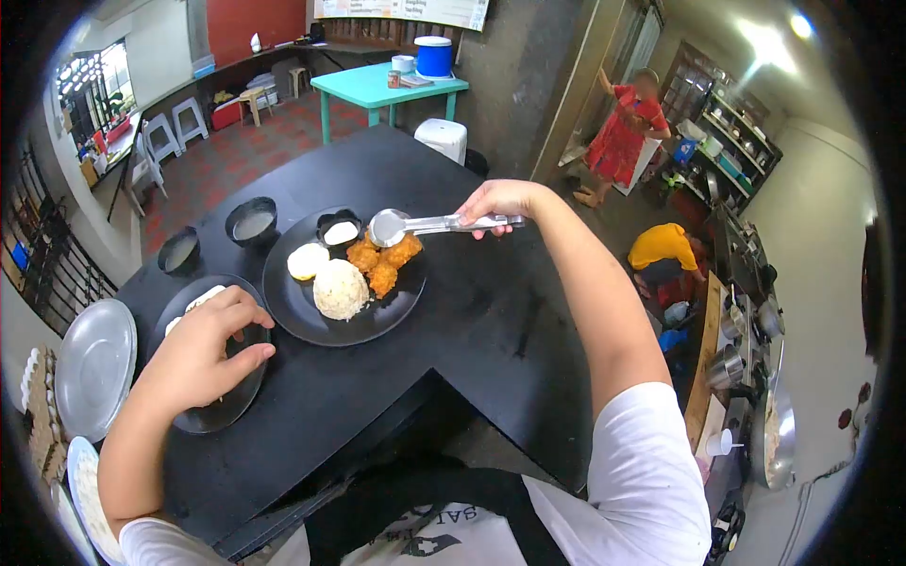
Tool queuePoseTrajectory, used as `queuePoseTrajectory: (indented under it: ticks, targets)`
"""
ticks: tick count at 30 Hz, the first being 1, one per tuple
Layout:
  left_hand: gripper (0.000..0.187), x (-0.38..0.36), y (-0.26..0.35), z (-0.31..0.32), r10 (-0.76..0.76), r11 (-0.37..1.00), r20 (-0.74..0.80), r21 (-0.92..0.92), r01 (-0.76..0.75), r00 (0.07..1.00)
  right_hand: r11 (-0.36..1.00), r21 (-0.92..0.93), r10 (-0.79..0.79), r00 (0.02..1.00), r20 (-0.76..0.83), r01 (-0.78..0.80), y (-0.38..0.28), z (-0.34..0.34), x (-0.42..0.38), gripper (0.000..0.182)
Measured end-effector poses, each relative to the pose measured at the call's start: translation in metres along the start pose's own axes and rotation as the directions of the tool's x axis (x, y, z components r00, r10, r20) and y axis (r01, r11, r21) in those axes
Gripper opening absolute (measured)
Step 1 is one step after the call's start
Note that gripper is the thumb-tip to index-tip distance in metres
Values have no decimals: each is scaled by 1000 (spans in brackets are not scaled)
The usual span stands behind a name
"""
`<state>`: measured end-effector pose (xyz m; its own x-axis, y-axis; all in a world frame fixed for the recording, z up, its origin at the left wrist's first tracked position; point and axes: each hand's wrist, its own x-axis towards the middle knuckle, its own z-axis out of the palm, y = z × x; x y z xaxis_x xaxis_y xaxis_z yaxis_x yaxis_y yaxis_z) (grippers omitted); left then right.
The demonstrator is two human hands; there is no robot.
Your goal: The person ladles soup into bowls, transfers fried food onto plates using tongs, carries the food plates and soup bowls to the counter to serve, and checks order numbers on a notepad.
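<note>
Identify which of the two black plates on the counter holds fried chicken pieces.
The far plate, under the tongs in the right hand. It has chicken; the near plate, under the left hand, shows none.

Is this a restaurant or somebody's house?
Most likely a small eatery. A black counter holds plated rice and fried pieces, the right hand grips serving tongs, and stools stand around a dining table.

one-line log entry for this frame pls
right hand: holds tongs over fried pieces | left hand: on near black plate | far black plate: rice, fried pieces
</note>
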<state>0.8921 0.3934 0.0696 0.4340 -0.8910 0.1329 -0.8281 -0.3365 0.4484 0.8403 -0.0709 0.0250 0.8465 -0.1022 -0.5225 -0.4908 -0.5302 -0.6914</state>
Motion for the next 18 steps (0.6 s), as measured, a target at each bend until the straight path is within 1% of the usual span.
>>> queuePoseTrajectory:
  ticks: [2,4,7,11,14,15,18]
  targets:
    - [24,2,1,-1,-3,1000,17,16,2,1000,999,-40,6,1000,-29,-8,-7,0,-3,32]
    - [24,4,1,-3,-1,1000,22,19,0,1000,998,-53,21,1000,-17,-21,-11,-2,-1,33]
    - [24,5,-1,-3,12,1000,21,8,-12,1000,994,-100,41,997,-63,-47,-22,0,-9,34]
    - [24,7,-6,-4,32,999,24,-2,-32,999,977,-200,56,995,-82,-72,-38,3,-16,33]
    - [23,8,-6,-4,41,999,38,-16,-40,998,967,-240,62,992,-109,-87,-44,3,-18,42]
    - [23,8,-6,-5,38,999,45,-19,-37,998,958,-265,83,991,-104,-108,-46,3,-18,42]
    - [23,8,-14,0,96,995,19,-7,-96,995,953,-278,91,990,-109,-118,-49,2,-14,40]
